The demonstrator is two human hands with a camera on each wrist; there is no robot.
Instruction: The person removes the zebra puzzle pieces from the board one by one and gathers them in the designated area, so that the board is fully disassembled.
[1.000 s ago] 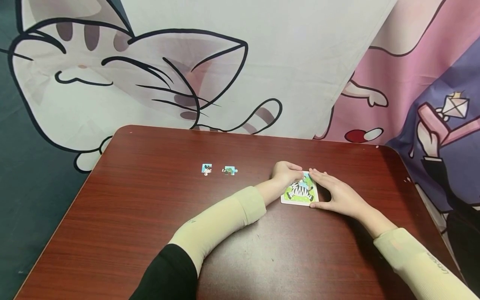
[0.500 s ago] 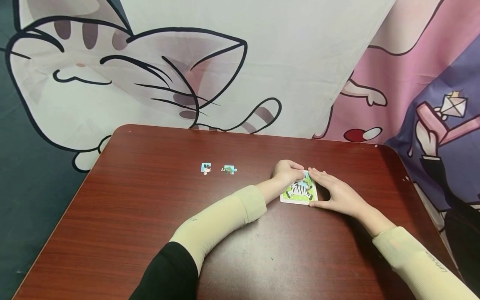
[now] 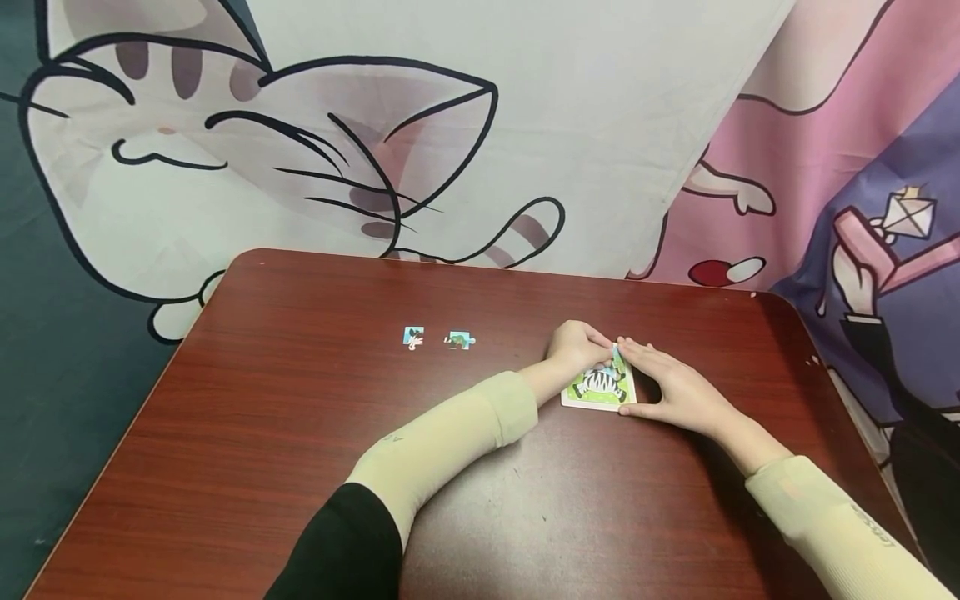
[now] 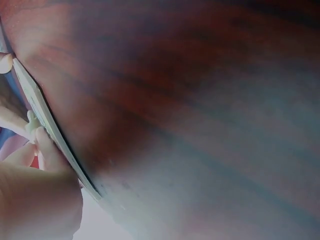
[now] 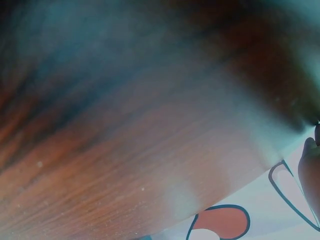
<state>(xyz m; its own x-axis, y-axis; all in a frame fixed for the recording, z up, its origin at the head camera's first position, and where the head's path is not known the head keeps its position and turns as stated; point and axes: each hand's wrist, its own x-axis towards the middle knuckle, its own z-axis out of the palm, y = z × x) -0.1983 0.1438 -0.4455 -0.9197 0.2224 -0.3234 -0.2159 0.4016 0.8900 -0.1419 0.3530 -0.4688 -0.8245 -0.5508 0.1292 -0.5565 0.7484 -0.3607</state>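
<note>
Your left hand [image 3: 579, 346] sits a touch further right than it does a second ago, its fingertips nearer the far right corner of the zebra puzzle [image 3: 600, 388], and your left sleeve [image 3: 442, 442] shifts the same way. That puzzle lies flat on the brown table [image 3: 487, 517], between your two hands, right of the middle in the head view. Your left thumb and finger pinch a small pale piece [image 4: 33, 121], which the left wrist view shows just over the puzzle; its picture is too blurred to read. Your right hand [image 3: 678, 390] grips nothing: its fingers reach out fairly straight to the far right corner, its thumb touches the near right one, and a gap shows between palm and puzzle. Well off to the left of the puzzle, two loose pieces lie side by side without touching: one with a black-and-white animal part [image 3: 413, 337], the other with green and blue on it [image 3: 459, 340]. Behind the table hangs a printed cloth [image 3: 600, 125] with a large cartoon cat.
</note>
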